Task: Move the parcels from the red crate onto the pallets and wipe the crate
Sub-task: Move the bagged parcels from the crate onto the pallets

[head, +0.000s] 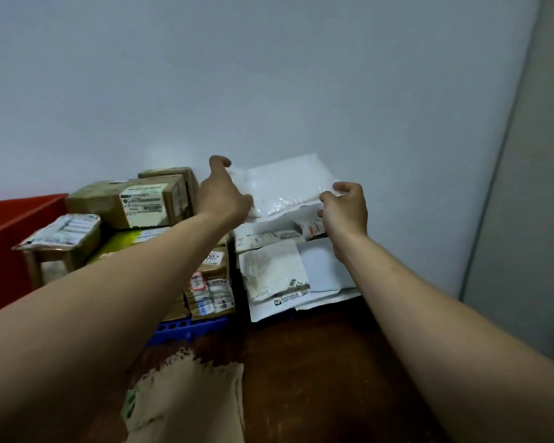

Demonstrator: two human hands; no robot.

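You hold a white padded mailer (285,187) between both hands, up close to the pale wall (269,75). Your left hand (224,193) grips the mailer's left edge with the fingers curled round it. Your right hand (346,206) pinches the right edge between thumb and fingertips.

Just below your right hand lies a loose stack of white poly mailers (279,273), printed labels showing on several. The held mailer hangs above the far end of that stack, and whether it touches the stack cannot be told.

Below and to the left of your left hand, brown cardboard boxes (141,203) are piled up, with small taped parcels (210,282) in front of them under your left forearm. The pile sits on a blue pallet (189,327), of which only the near edge shows.

Well to the left of your left hand is the red crate (0,244). One corner and one wall of it are in view, and what it contains cannot be seen. A labelled brown parcel (58,235) sits just beside its wall; whether it is inside the crate or in front of it is unclear.

The floor (317,362) beneath your arms is dark brown.
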